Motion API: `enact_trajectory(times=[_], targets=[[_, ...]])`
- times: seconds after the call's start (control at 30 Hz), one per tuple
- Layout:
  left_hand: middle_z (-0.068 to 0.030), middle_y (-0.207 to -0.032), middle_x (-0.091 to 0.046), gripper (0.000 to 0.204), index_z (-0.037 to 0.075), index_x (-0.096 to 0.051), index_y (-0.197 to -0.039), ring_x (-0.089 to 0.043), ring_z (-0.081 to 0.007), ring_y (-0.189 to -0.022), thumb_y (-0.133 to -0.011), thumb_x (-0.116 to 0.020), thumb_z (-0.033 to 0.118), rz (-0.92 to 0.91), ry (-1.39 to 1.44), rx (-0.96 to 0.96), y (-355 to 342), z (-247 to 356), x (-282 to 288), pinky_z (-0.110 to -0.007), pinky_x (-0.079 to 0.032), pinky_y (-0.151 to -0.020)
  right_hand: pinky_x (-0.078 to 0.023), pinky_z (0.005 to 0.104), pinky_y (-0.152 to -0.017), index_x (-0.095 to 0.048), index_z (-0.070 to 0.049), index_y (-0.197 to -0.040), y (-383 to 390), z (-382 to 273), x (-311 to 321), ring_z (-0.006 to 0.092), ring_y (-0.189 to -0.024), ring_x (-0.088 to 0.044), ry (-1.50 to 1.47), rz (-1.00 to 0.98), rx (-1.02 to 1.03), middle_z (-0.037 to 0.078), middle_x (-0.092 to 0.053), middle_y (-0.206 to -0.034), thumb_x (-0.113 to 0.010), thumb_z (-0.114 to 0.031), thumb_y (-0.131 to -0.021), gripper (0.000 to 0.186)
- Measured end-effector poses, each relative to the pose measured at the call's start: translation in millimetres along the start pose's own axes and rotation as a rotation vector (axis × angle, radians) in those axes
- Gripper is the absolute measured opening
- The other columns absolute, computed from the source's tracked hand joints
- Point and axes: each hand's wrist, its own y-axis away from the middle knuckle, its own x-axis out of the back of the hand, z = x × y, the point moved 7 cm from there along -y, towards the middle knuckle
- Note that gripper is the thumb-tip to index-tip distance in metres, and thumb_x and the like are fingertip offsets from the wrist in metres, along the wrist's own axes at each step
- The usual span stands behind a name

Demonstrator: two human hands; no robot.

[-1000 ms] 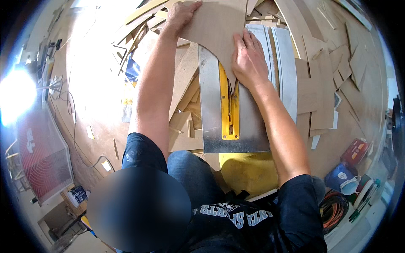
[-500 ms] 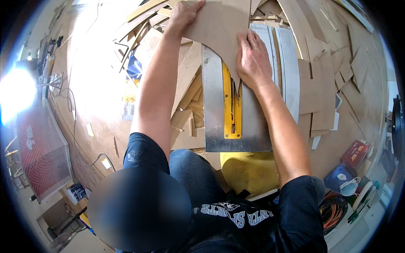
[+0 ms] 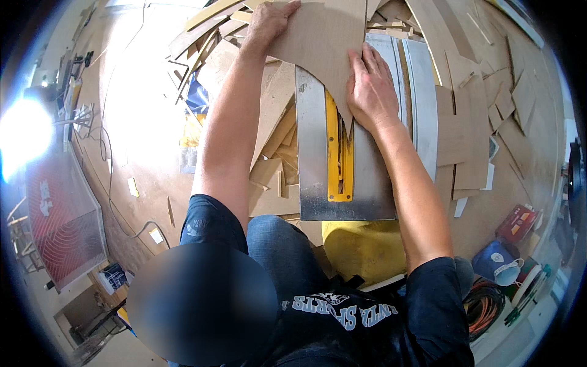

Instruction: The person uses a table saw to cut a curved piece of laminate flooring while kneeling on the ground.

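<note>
My left hand (image 3: 269, 25) grips the left side of a flat wooden board (image 3: 324, 37), thumb on top. The board lies over the far part of a grey metal saw table (image 3: 313, 153). Its near left edge is cut away in a curve and narrows to a point. That point lies over a yellow slotted insert (image 3: 333, 177) in the table; a blade cannot be made out. My right hand (image 3: 373, 92) lies open with fingers stretched forward along the board's right edge, beside a grey metal rail (image 3: 423, 110). The board's far end is out of view.
Wooden offcuts (image 3: 284, 137) are heaped left of and beyond the saw table. Larger wooden sheets (image 3: 468, 134) lie at the right. A yellow rounded object (image 3: 364, 244) is below the table's near edge. A cable (image 3: 110, 183) trails across the floor at left; a red box (image 3: 515, 222) sits at right.
The whole view has shifted slightly to the right. Both hands and the board keep nearly the same place on the saw table.
</note>
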Motion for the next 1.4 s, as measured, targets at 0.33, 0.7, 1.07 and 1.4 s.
enact_trajectory(times=[0.33, 0.7, 1.07, 1.4], targets=[[-0.0335, -0.137, -0.055, 0.082, -0.012, -0.058, -0.129, -0.053, -0.0439, -0.129, -0.091, -0.064, 0.061, 0.021, 0.005, 0.058, 10, 7, 11, -0.05, -0.045, -0.108, -0.031, 0.0474, -0.126, -0.053, -0.003, -0.147, 2, -3, 3, 0.0372, -0.149, -0.04, -0.011, -0.008, -0.003, 0.026, -0.045, -0.156, -0.044, -0.007, -0.099, 0.049], [-0.0355, -0.145, -0.047, 0.095, -0.015, -0.046, -0.138, -0.046, -0.0432, -0.138, -0.088, -0.066, 0.063, 0.039, 0.058, 0.072, 23, 10, 10, -0.047, -0.041, -0.114, -0.033, 0.047, -0.125, -0.054, -0.003, -0.145, 10, 0, 0, 0.0368, -0.148, -0.042, 0.008, 0.01, 0.004, 0.025, -0.047, -0.155, -0.05, -0.005, -0.097, 0.049], [-0.0357, -0.138, -0.054, 0.092, -0.016, -0.051, -0.134, -0.053, -0.0444, -0.131, -0.088, -0.067, 0.062, 0.049, -0.003, 0.066, 24, 9, 8, -0.046, -0.045, -0.11, -0.034, 0.0463, -0.125, -0.056, -0.004, -0.144, 14, 1, 6, 0.0369, -0.147, -0.043, 0.021, 0.005, 0.005, 0.026, -0.048, -0.154, -0.051, -0.006, -0.097, 0.047], [-0.0339, -0.136, -0.051, 0.092, -0.017, -0.046, -0.132, -0.05, -0.0422, -0.131, -0.09, -0.066, 0.062, 0.047, 0.102, 0.023, 25, 2, -1, -0.044, -0.043, -0.111, -0.036, 0.0459, -0.123, -0.056, -0.003, -0.144, 19, 4, 8, 0.0374, -0.146, -0.044, -0.007, 0.025, 0.031, 0.026, -0.048, -0.154, -0.052, -0.005, -0.095, 0.048]])
